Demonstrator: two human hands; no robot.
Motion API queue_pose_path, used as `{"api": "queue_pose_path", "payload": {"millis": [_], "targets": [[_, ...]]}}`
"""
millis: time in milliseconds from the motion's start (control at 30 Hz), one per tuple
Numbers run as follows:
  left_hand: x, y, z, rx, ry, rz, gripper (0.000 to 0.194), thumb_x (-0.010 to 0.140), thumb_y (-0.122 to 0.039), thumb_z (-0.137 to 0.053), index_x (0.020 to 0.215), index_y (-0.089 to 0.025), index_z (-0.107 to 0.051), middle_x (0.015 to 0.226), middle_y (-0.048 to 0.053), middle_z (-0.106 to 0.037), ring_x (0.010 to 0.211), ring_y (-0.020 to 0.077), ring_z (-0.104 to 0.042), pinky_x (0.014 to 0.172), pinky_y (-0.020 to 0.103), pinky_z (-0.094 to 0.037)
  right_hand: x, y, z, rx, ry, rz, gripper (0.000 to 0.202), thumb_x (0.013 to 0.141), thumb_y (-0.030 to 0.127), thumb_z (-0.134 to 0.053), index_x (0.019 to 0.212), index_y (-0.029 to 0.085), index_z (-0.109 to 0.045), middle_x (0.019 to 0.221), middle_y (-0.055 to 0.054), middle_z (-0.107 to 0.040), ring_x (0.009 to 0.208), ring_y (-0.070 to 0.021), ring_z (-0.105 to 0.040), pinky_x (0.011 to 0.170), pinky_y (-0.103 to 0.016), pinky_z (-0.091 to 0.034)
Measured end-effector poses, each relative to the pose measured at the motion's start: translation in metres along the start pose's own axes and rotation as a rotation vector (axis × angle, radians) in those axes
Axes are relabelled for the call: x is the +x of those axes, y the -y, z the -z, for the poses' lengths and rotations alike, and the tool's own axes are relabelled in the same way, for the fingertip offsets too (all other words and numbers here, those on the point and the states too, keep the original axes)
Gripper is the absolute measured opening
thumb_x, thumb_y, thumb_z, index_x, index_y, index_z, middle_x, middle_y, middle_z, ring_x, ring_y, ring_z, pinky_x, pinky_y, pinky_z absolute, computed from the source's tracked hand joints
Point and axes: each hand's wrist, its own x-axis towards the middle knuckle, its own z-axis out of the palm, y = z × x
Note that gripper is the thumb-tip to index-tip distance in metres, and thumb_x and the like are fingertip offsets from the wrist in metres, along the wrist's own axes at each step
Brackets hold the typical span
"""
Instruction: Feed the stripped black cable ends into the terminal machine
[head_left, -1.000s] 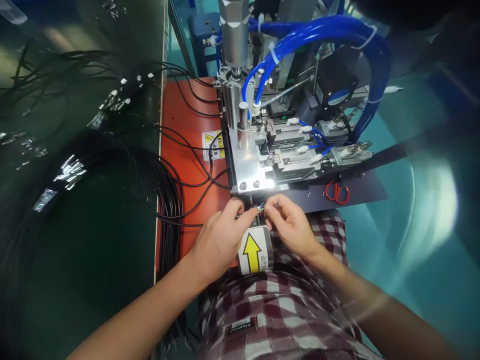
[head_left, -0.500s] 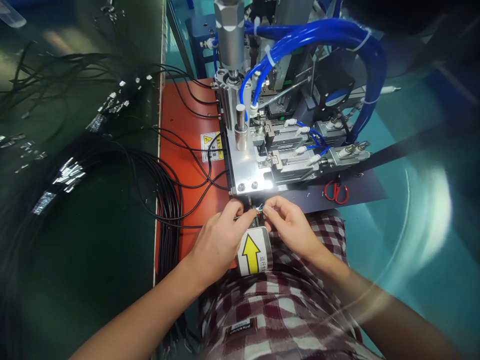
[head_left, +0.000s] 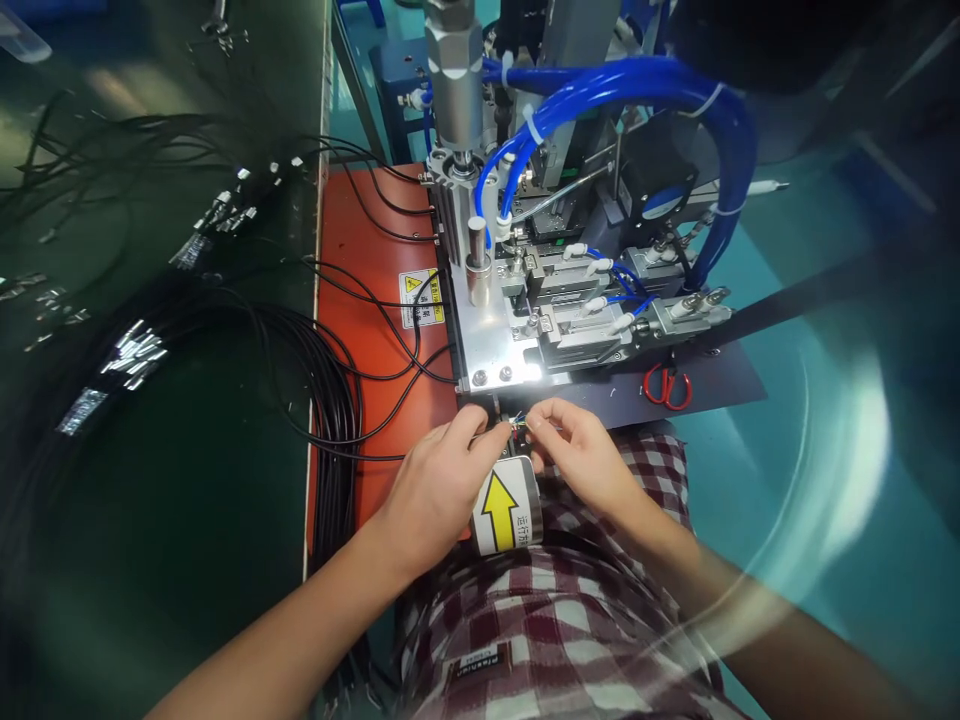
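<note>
Thin wires (head_left: pixel 518 422) between fingers (head_left: pixel 538 422), near metal plate's edge (head_left: pixel 493 381)

Dark green tabletop (head_left: pixel 187 510), left, carries looped black cables (head_left: pixel 337 400) with shiny ends, hanging over its right edge; orange base plate (head_left: pixel 367 225) has warning label (head_left: pixel 412 315); dark plate (head_left: pixel 724 378), right, holds red-handled scissors (head_left: pixel 667 377).

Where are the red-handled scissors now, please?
In the head view, the red-handled scissors lie right of centre on the dark plate, beyond the right hand, beside the machine.
</note>
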Motion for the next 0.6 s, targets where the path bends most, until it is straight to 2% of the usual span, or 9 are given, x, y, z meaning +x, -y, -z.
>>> {"api": "queue_pose_path", "payload": {"millis": [100,233,400,600], "targets": [[-0.0007,0.0016,-0.0018,-0.005,-0.012,-0.008,0.028,0.09,-0.011,-0.043,0.114,-0.014,-0.058,0.091,0.007,-0.054,0.073,0.0181,-0.058,0.058,0.027,-0.049,-0.0012,-0.0014,0.0014,-0.024,-0.071,0.04,0.023,0.088,0.04,-0.055,0.085,0.018,-0.057,0.066,0.003,-0.055,0.048,-0.0103,-0.048,0.044,-0.023,-0.035],[-0.0009,0.0022,-0.0026,0.0,-0.01,0.005,0.028,0.09,-0.013,-0.042,0.114,-0.015,-0.058,0.091,0.006,-0.053,0.073,0.0174,-0.057,0.058,0.026,-0.048,-0.0015,-0.0014,-0.0027,-0.089,-0.14,0.12,0.018,0.087,0.035,-0.057,0.082,0.018,-0.058,0.065,0.003,-0.053,0.048,-0.0099,-0.042,0.043,-0.023,-0.032],[-0.0009,0.0015,-0.0017,-0.002,0.001,0.013,0.026,0.091,-0.014,-0.041,0.111,-0.016,-0.058,0.092,0.006,-0.054,0.075,0.017,-0.058,0.06,0.026,-0.048,-0.002,0.0005,-0.0076,-0.292,-0.184,0.296,0.012,0.09,0.025,-0.05,0.08,0.019,-0.054,0.076,-0.001,-0.055,0.064,-0.0152,-0.052,0.06,-0.027,-0.041],[-0.0008,0.0012,-0.0001,-0.013,0.009,0.013,0.025,0.091,-0.014,-0.041,0.11,-0.016,-0.058,0.093,0.006,-0.055,0.075,0.0169,-0.059,0.062,0.026,-0.049,-0.0021,-0.0019,-0.008,-0.328,-0.173,0.326,0.013,0.093,0.025,-0.046,0.082,0.021,-0.051,0.076,-0.001,-0.053,0.066,-0.0163,-0.052,0.061,-0.028,-0.04]]}}
